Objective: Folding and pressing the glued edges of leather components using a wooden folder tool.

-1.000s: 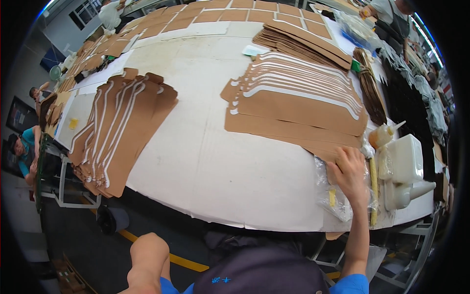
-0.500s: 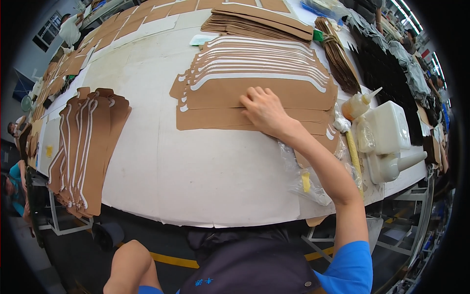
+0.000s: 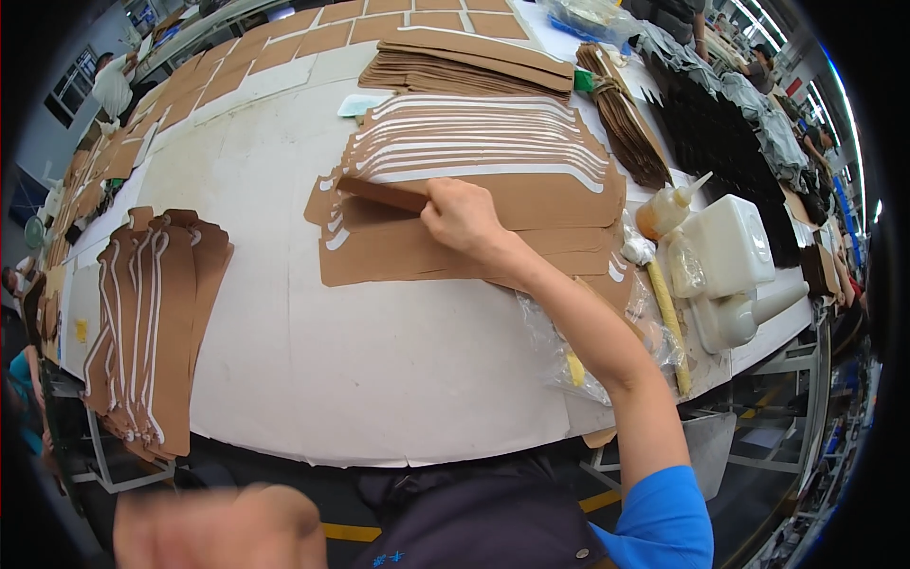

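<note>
Brown panel [image 3: 387, 194]: raised along one edge, pinched in right hand [image 3: 463, 220] fingers above fanned white-edged panels [image 3: 531, 196] on tabletop [image 3: 379, 370]. Left hand [image 3: 175, 531]: blurred; cannot tell finger state.

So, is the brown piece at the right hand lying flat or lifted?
Lifted, at least partly: the brown piece stands up from the stack beside the right hand, with dark shade beneath its raised edge.

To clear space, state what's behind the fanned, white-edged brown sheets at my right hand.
A long stack of flat brown sheets; its top sheet covers the faces beneath.
</note>
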{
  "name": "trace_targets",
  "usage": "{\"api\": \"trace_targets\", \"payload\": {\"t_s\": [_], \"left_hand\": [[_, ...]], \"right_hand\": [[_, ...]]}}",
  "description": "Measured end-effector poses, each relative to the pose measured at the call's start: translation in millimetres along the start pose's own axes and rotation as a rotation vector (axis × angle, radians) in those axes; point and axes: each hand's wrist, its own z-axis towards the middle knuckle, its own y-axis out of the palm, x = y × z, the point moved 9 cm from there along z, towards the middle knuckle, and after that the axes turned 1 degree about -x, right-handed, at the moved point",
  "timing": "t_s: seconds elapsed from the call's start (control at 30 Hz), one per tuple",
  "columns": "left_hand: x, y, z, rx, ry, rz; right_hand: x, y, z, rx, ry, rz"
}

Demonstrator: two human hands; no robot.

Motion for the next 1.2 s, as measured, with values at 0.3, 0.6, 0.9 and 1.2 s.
{"api": "trace_targets", "payload": {"t_s": [0.3,0.6,0.9,1.2], "left_hand": [[-200,230,-252,-0.838,-0.530,0.260],[-170,215,-259,-0.731,-0.571,0.191],[-172,173,-259,-0.822,-0.658,0.140],[-168,175,-259,-0.806,-0.571,0.178]], "right_hand": [[191,-164,-71,0.713,0.482,0.904],[28,-54,-42,0.057,-0.071,0.245],[-13,-1,-32,-0.038,-0.327,-0.022],[-34,30,-34,0.010,-0.341,-0.194]]}}
